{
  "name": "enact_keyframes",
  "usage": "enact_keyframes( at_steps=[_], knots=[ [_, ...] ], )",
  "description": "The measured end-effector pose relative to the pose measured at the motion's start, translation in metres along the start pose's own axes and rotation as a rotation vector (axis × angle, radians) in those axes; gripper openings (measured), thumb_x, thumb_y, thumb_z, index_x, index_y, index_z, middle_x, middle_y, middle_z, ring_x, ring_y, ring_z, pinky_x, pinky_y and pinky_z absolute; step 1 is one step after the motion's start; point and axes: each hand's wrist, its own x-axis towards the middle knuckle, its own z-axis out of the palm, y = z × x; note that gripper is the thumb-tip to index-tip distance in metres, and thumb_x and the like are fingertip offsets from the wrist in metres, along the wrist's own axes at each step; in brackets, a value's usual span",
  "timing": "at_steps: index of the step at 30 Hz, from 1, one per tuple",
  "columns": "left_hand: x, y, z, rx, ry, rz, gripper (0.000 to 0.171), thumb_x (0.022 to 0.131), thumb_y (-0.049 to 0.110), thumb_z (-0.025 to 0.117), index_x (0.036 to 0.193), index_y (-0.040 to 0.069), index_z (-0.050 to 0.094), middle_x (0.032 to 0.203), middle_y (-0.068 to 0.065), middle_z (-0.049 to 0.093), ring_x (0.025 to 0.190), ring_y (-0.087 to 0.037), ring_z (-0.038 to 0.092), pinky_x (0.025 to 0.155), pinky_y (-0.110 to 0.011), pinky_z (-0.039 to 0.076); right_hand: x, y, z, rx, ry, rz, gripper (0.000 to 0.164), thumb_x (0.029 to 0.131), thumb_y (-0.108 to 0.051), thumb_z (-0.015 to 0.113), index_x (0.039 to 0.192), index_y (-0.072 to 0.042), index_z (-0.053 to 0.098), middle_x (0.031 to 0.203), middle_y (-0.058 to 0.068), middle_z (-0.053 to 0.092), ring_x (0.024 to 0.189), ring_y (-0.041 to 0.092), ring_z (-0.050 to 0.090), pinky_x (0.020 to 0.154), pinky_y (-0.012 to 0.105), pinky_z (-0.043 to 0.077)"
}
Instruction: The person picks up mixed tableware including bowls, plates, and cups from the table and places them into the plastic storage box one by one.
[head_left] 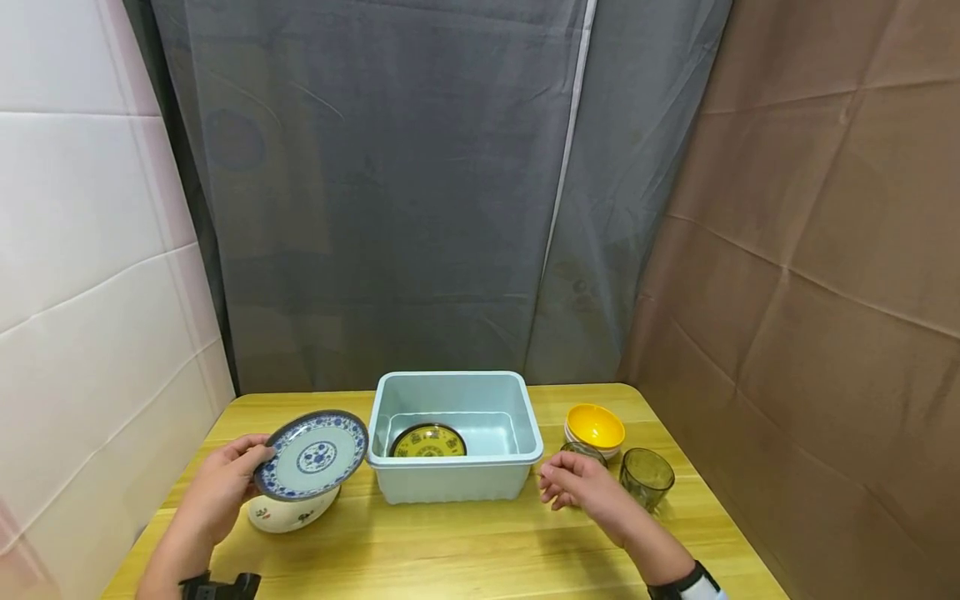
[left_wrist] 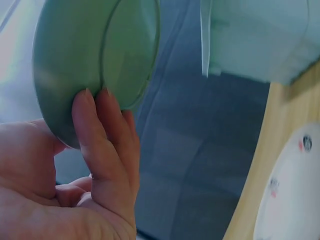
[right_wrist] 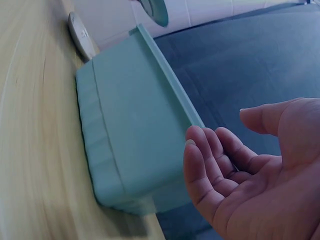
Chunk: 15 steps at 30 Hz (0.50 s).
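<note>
My left hand (head_left: 225, 483) pinches a blue-and-white patterned plate (head_left: 315, 457) by its left rim, thumb on top and fingers spread under its base, as the left wrist view shows. The plate is raised and tilted beside the light blue bin (head_left: 453, 483). Below it, a white plate with small printed motifs (head_left: 283, 515) lies partly hidden on the table. Inside the bin rests a yellow patterned dish with a dark rim (head_left: 429, 442). My right hand (head_left: 588, 492) hovers near the bin's front right corner, fingers loosely curled and holding nothing.
Right of the bin, a yellow bowl (head_left: 596, 426) sits stacked in a paler one. Two dark glass cups stand there: one cup (head_left: 647, 477) at the right, another (head_left: 583, 450) partly behind my right hand. Cloth curtains (head_left: 405, 208) enclose the wooden table (head_left: 450, 550) at back and sides.
</note>
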Motion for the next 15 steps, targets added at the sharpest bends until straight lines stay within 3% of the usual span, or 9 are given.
enact_keyframes(
  at_steps=[5, 15],
  knots=[
    [0.001, 0.008, 0.024, -0.018, -0.071, 0.039, 0.033, 0.115, 0.010, 0.054, 0.140, -0.011, 0.053, 0.099, -0.003, 0.068, 0.077, -0.011, 0.068, 0.071, -0.027, 0.062, 0.005, -0.011, 0.009, 0.007, -0.003, -0.003, 0.029, 0.116, -0.024, 0.061, 0.122, 0.003, 0.064, 0.109, 0.010, 0.071, 0.099, 0.028, 0.071, 0.085, 0.037, 0.063],
    [0.003, 0.017, 0.072, -0.007, -0.158, 0.066, 0.036, 0.114, 0.012, 0.056, 0.140, -0.012, 0.055, 0.103, -0.008, 0.069, 0.078, -0.017, 0.065, 0.070, -0.029, 0.060, 0.020, -0.025, 0.032, 0.016, -0.037, -0.032, 0.025, 0.115, -0.024, 0.063, 0.119, 0.001, 0.066, 0.110, 0.013, 0.070, 0.096, 0.025, 0.072, 0.086, 0.037, 0.062]
  ],
)
